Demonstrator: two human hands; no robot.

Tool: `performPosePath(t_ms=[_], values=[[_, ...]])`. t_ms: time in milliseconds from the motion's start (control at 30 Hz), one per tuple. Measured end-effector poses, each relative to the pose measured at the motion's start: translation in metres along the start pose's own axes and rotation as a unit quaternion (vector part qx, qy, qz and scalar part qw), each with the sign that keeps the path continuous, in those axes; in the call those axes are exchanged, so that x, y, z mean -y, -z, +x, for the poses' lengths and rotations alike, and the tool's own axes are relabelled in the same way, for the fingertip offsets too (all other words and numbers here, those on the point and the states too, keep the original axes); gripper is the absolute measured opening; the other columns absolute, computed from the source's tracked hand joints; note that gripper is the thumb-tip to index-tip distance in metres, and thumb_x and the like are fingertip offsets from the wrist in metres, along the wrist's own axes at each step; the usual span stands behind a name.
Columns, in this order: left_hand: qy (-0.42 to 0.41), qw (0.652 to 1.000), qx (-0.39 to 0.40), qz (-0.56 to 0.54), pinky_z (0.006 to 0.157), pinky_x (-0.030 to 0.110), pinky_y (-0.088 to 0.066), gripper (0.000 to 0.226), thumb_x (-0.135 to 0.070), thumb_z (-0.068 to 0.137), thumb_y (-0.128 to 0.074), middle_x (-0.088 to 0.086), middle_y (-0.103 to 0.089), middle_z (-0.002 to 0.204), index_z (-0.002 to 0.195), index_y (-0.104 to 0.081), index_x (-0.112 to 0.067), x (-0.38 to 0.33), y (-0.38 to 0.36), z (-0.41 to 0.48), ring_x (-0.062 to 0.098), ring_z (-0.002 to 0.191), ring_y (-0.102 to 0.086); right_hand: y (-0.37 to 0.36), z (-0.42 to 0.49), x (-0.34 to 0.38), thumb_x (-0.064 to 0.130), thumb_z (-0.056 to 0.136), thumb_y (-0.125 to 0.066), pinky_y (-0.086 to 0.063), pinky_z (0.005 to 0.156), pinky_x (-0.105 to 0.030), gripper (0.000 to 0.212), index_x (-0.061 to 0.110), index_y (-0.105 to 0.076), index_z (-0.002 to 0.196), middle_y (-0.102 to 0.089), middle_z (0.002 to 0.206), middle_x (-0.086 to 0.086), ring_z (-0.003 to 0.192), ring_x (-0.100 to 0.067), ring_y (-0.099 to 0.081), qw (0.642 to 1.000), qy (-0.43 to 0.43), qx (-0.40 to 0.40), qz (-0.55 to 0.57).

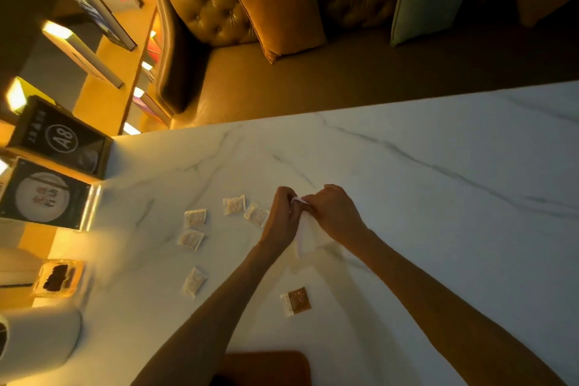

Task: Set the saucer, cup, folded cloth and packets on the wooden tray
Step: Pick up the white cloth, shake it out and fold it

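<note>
Both hands meet over the middle of the white marble table (438,197). My left hand (282,216) and my right hand (335,213) each pinch the top edge of a white cloth (305,238), which hangs down between them onto the table. Several small pale packets lie to the left, among them one (195,218) beside another (233,205), and a third (194,281) nearer me. A packet with brown contents (296,301) lies under my forearms. A brown wooden edge (266,367), possibly the tray, shows at the bottom. No saucer is visible.
A white cylindrical cup or container (37,341) stands at the bottom left, next to a clear box with dark contents (58,277). Table signs, one marked A8 (62,138), stand at the left edge. A tufted leather sofa with cushions (282,12) runs behind the table.
</note>
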State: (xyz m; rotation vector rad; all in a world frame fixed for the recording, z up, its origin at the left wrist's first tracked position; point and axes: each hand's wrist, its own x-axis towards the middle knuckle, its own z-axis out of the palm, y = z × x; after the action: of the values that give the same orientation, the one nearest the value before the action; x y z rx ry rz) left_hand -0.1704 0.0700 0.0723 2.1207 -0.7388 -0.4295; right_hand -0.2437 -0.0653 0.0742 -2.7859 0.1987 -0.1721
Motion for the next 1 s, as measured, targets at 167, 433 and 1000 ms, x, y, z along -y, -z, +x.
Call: performPosePath(t_ms=[167,433,1000], values=[[-0.021,0.997,0.031,-0.066,0.075,0.03,-0.045,0.016,-0.016,0.1,-0.045,0.012,-0.059,0.101,0.109,-0.054,-0.006,-0.035,0.088,-0.004,0.02,0.088,-0.057,0.094,0.037,0.057,0.037,0.099,-0.041,-0.046,0.079,-0.028,0.03,0.027,-0.067,0.11,-0.071,0.106,0.003,0.096,-0.017,-0.064,0.999,0.004,0.002,0.052],[-0.06,0.989,0.04,-0.129,0.07,0.021,-0.052,0.011,-0.038,0.091,-0.063,-0.01,-0.07,0.084,0.087,-0.071,-0.032,-0.112,0.279,-0.032,0.011,0.081,-0.067,0.294,0.043,0.147,0.044,0.094,-0.048,-0.047,0.068,-0.021,0.02,0.035,-0.066,0.099,-0.064,0.087,0.016,0.08,0.0,-0.06,0.989,-0.013,-0.092,0.11],[-0.238,0.928,-0.114,-0.263,0.077,0.036,-0.055,0.033,-0.045,0.101,-0.042,0.003,-0.062,0.094,0.103,-0.065,-0.022,-0.285,0.472,-0.102,0.021,0.092,-0.062,0.452,0.003,0.291,0.038,0.089,-0.064,-0.06,0.076,-0.044,0.026,0.016,-0.071,0.101,-0.07,0.101,-0.015,0.088,-0.028,-0.07,0.864,0.013,-0.192,0.466]])
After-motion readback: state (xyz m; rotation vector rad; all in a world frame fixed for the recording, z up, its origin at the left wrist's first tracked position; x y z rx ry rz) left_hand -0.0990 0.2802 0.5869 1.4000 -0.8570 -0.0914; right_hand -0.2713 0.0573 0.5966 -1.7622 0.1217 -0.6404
